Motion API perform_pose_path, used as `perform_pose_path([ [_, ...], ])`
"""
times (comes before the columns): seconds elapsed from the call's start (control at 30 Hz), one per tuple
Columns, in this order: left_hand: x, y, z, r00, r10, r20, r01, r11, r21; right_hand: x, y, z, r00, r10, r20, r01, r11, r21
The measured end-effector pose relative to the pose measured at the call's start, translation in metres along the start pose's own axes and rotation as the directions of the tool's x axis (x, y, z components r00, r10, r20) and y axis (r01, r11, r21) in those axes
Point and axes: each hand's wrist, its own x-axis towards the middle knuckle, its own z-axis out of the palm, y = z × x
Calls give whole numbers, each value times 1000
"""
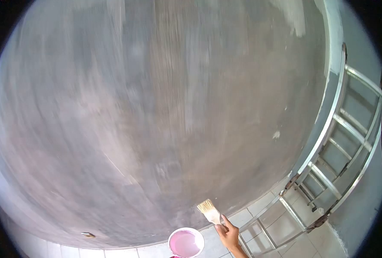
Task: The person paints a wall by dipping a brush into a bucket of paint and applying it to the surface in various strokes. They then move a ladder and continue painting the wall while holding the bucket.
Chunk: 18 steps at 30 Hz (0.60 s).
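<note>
- Head view: right hand point(229, 235) just right of the bucket point(186, 229), pinching the handle of a flat brush point(213, 216) between thumb and fingers.
- Left hand out of view; cannot tell its state, nor how the bucket is supported.
- Brush located above and to the right of the bucket, tilted, with pale bristles directed toward the wall point(225, 107). Cannot tell contact or gap there.
- Best, as a judgement, to grip lightly near the ferrule and let the wrist swing freely.
- Better to load only the bristle tips from the pinkish contents point(182, 244), then wipe off excess against the bucket's rim, for fewer drips.
- Wise to favour long, even, overlapping strokes with the bristles flat, given the streaky finish above the bucket.
- Above the bucket: a broad expanse of mottled grey-brown, streaked mostly up and down, with paler patches far up and to the right.
- Far left of the bucket: a small object point(87, 234) low against the wall, too small to identify.
- Beneath and beside the bucket: white floor tiles point(148, 252).
- Well right of the bucket: a metal ladder point(352, 132), standing beside a blue-grey side wall point(363, 202).
</note>
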Motion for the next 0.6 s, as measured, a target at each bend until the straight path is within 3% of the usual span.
perform_pose_path([
  [0.1, -52, 63, 17, 999, -24, -33, 25, 1000, 10, -16, -70, -48, 941, 310, 135, -333, 918, 214],
  [0.17, -82, 104, 30, 999, -19, -48, 21, 998, 52, -20, -123, -80, 816, 486, 312, -573, 752, 327],
  [0.2, -97, 122, 31, 999, -39, -30, 40, 998, 53, -20, -142, -92, 768, 501, 399, -640, 571, 514],
  [0.27, -126, 150, 30, 1000, -8, 25, 6, 997, 74, -18, -155, -106, 887, 338, 315, -421, 872, 251],
  [0.3, -137, 161, 27, 999, 6, 52, -10, 996, 86, -18, -158, -110, 925, 238, 296, -277, 956, 98],
  [0.33, -148, 173, 23, 996, 1, 91, -12, 993, 122, -18, -165, -115, 846, 377, 377, -479, 847, 229],
  [0.43, -170, 199, 16, 978, -72, 197, 35, 982, 185, -18, -205, -123, 782, 421, 459, -606, 685, 404],
  [0.5, -176, 204, 16, 951, -181, 253, 139, 975, 174, -20, -216, -121, 833, 373, 409, -526, 761, 379],
  [0.6, -183, 204, 15, 910, -156, 383, 101, 982, 158, -21, -213, -112, 886, 288, 365, -424, 821, 383],
])
